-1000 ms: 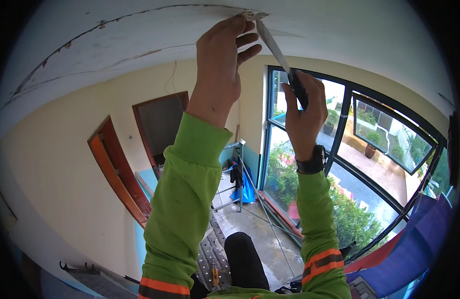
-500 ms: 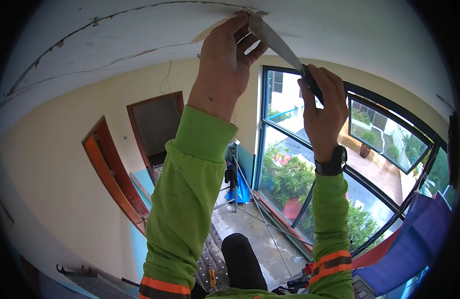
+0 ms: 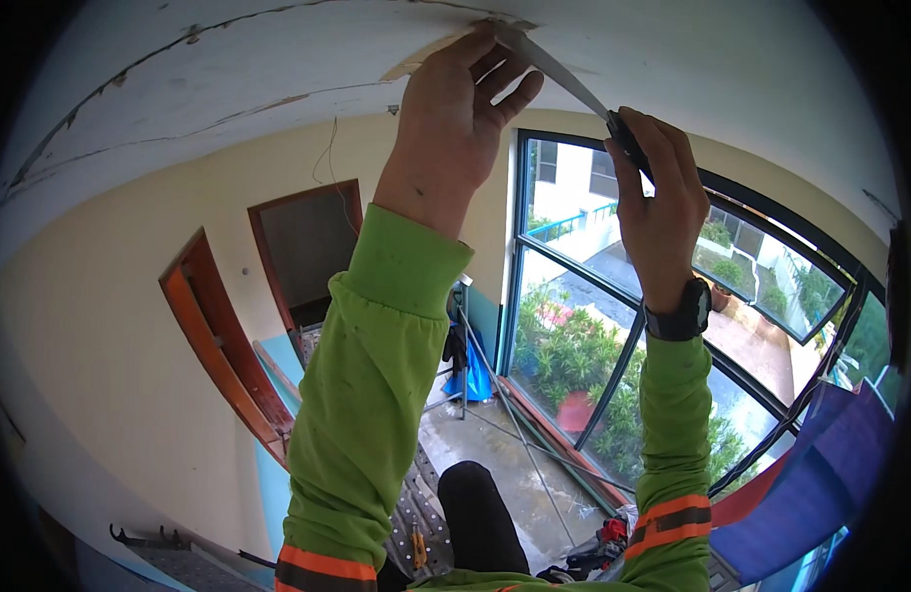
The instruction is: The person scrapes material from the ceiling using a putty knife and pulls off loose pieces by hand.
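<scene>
Overhead, my right hand (image 3: 660,187) is closed around the black handle of a putty knife (image 3: 564,77). The knife's grey blade slants up to the left and its broad end lies against the white ceiling (image 3: 278,54), at a crack. My left hand (image 3: 455,123) is raised beside the blade end. Its uppermost fingertip touches the ceiling area next to the blade, while the other fingers are apart. Behind this hand shows a tan, bare-looking patch (image 3: 416,61) of ceiling. What lies right under the fingertip is hidden.
Long cracks (image 3: 145,64) run across the ceiling to the left. A large black-framed window (image 3: 574,326) stands at the right, with one pane tilted out. Below are a perforated metal platform (image 3: 406,513), orange-handled pliers (image 3: 419,549), thin metal poles (image 3: 519,434) and a purple sheet (image 3: 810,483).
My right hand and the knife handle have shifted right and slightly up, so the blade lies flatter to the ceiling. My left hand has moved slightly, its lower fingers reaching a little further right.
</scene>
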A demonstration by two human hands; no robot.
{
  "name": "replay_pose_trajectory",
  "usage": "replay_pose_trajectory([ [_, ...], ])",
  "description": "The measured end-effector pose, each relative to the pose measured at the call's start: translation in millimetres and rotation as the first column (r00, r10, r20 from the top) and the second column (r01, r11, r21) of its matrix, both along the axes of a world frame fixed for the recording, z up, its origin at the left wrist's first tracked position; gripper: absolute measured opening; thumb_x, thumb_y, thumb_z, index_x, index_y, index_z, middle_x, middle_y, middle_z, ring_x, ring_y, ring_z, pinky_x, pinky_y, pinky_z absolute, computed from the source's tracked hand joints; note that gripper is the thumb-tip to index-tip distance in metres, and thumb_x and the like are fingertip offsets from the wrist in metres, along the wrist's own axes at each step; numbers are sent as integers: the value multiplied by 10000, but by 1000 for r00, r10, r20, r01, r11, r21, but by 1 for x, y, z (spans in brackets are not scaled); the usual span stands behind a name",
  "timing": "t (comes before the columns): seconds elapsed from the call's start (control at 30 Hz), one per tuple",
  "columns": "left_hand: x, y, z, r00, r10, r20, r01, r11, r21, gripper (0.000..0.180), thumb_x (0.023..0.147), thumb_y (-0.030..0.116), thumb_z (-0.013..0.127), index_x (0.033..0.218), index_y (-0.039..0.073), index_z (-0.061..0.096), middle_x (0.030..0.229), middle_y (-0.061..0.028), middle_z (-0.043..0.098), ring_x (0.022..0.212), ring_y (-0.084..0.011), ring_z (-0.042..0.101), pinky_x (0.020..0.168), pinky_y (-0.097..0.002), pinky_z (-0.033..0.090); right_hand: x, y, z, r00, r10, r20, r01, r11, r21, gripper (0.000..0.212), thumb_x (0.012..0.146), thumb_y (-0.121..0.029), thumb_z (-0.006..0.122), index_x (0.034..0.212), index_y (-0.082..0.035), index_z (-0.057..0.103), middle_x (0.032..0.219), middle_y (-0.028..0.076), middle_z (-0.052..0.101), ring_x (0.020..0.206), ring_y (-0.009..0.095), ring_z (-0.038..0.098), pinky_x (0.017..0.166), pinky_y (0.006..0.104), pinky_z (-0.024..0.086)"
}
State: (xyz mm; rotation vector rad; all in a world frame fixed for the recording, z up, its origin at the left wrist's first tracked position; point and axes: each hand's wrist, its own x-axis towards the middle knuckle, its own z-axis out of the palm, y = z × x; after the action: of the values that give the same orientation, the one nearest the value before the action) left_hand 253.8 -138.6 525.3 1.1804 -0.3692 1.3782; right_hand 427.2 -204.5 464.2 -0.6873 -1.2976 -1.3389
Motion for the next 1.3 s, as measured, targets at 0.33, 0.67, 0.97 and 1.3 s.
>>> replay_pose_trajectory([
  [0.33, -3, -3, 0, 996, 84, -42, -79, 993, 92, 238, 957, 138, 473, 1119, -8, 569, 1134, -134, 588, 1010, -231, 585, 885, -376, 537, -33, -39, -9, 989, -115, -92, 103, 987, -125, 297, 828, -50, 707, 1119, -81, 656, 987, 102, 699, 881, 227, 707, 745, 304, 577],
  [0.67, -7, -22, -31, 982, -101, 158, 63, 971, 231, 247, 941, 160, 460, 1107, 1, 551, 1111, -127, 589, 1033, -252, 579, 934, -420, 495, -31, -17, -13, 939, -329, -98, 329, 944, -16, 319, 785, -54, 729, 1094, -102, 664, 1050, 78, 680, 899, 238, 650, 774, 348, 527],
  [0.97, -10, -16, -26, 823, 564, 66, -561, 789, 249, 305, 880, -10, 578, 1181, -51, 567, 1101, -99, 639, 981, -182, 619, 919, -347, 500, -47, 32, -34, 966, 116, -231, -126, 992, -29, 327, 771, -94, 741, 1086, -100, 658, 989, 68, 644, 889, 242, 585, 776, 377, 452],
  [1.3, -14, 20, -25, 912, 391, 123, -410, 865, 290, 273, 896, -12, 577, 1169, -13, 584, 1061, -102, 657, 937, -163, 617, 866, -309, 490, -51, 72, -37, 890, 367, -271, -396, 917, -57, 319, 765, -59, 741, 1060, -53, 619, 1005, 114, 637, 949, 296, 566, 821, 411, 438],
])
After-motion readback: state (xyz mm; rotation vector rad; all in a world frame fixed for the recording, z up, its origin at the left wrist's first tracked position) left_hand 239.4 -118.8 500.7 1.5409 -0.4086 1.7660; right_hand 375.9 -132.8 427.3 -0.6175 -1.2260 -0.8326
